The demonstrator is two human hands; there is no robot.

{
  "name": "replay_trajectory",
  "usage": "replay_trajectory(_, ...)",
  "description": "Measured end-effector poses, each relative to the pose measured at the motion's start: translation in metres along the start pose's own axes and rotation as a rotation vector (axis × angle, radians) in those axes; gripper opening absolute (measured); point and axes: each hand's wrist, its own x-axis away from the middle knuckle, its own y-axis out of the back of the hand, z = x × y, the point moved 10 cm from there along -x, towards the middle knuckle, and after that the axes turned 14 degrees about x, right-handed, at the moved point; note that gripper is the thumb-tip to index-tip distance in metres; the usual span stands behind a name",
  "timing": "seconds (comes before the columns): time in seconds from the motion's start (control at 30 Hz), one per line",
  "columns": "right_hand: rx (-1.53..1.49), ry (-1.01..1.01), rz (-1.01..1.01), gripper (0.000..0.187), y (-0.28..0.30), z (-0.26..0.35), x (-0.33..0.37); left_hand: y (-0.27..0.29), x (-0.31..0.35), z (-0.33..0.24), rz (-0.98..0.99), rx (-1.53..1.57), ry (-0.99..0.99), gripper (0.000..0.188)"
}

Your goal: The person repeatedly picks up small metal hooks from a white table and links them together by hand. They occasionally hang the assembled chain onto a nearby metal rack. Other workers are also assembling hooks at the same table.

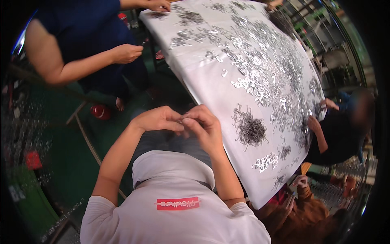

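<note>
My left hand (159, 119) and my right hand (204, 124) meet in front of my body, just off the near left edge of the white-covered table (205, 83). Fingers and thumbs are pinched together on both sides, fingertips almost touching. Whatever sits between them is too small and hidden to name. On the table to the right of my hands lies a tangled pile of dark wire hooks (251, 128). Nearer the front is a small heap of shiny curved metal pieces (265, 162). A wide spread of silvery hook-shaped pieces (256, 67) covers the table's middle.
A person in dark blue (87, 38) stands at the left, one hand over the table corner. Across the right edge, a person in black (337, 138) reaches onto the table. Someone in brown (302, 211) works at the lower right. A red round object (100, 112) stands on the floor.
</note>
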Motion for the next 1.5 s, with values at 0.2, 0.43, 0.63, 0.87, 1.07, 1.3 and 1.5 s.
replay_trajectory(0.2,0.299,-0.088,-0.428,0.009,0.119,-0.017,0.042,0.043,-0.131,-0.023,-0.212,-0.529,-0.152,0.030)
replay_trajectory(0.43,0.307,-0.267,-0.621,0.008,0.181,-0.057,0.084,0.031,-0.270,-0.026,-0.468,-1.031,-0.478,0.036)
replay_trajectory(0.63,0.292,-0.307,-0.658,0.007,0.191,-0.071,0.091,-0.013,-0.337,-0.017,-0.317,-1.342,-0.566,0.045)
replay_trajectory(0.87,0.335,-0.322,-0.668,0.007,0.192,-0.073,0.086,0.050,-0.312,-0.033,-0.287,-0.985,-0.300,0.029)
replay_trajectory(1.07,0.307,-0.324,-0.626,0.007,0.180,-0.077,0.070,0.084,-0.270,-0.057,-0.438,-0.790,-0.224,0.022)
replay_trajectory(1.3,0.330,-0.260,-0.541,0.007,0.163,-0.073,0.050,0.095,-0.251,-0.052,-0.290,-0.458,-0.156,0.027)
replay_trajectory(1.5,0.335,-0.248,-0.496,0.007,0.151,-0.074,0.044,0.104,-0.224,-0.036,-0.399,-0.805,-0.198,0.023)
